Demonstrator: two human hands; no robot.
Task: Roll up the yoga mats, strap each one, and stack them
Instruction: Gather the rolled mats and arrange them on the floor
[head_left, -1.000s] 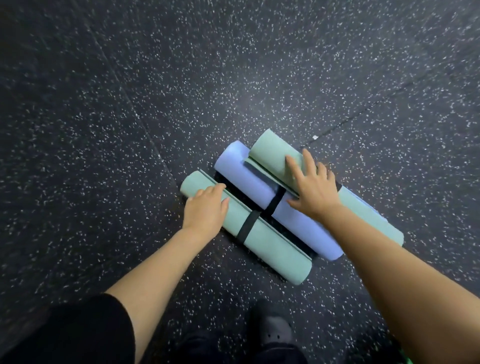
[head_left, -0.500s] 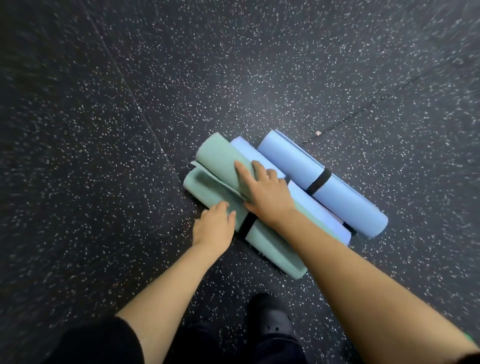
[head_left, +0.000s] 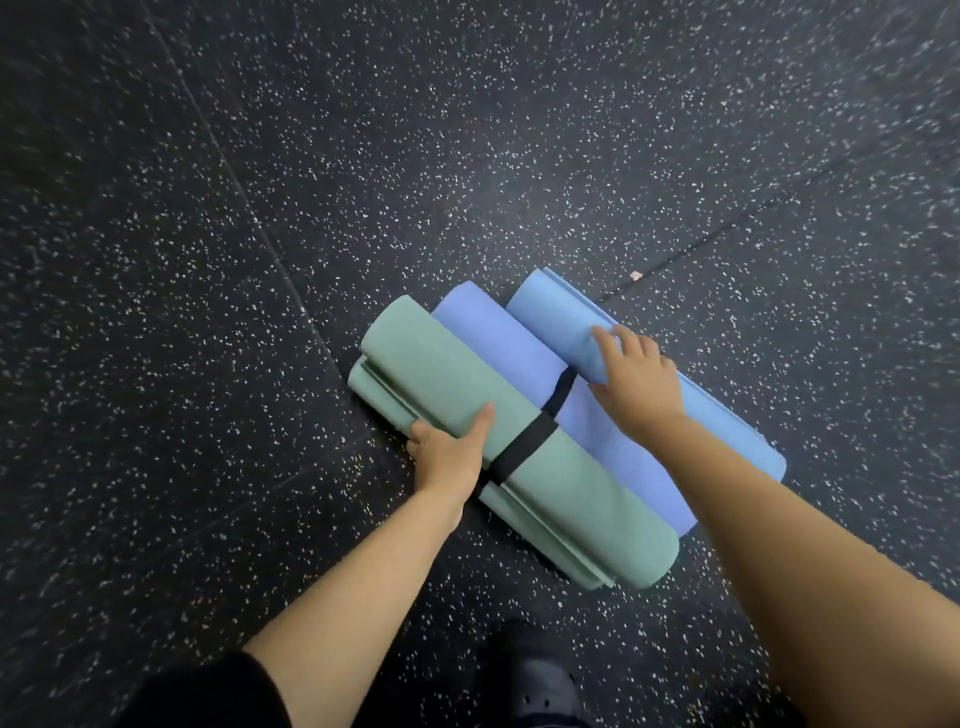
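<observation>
I see a dark speckled floor (head_left: 156, 312) with seams. On it lie the lower green mat (head_left: 370, 385), a purple mat (head_left: 493, 338) and a blue mat (head_left: 558, 314), side by side.

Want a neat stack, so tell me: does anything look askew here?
The lower green rolled foam mat, beneath the strapped green roll, looks loose: its layers splay unevenly at both ends rather than ending flush.

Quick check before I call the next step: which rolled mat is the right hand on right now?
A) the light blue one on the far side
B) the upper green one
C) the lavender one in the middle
A: the right hand has its fingers curled over the light blue mat, while the left hand grips the upper green mat.
</observation>
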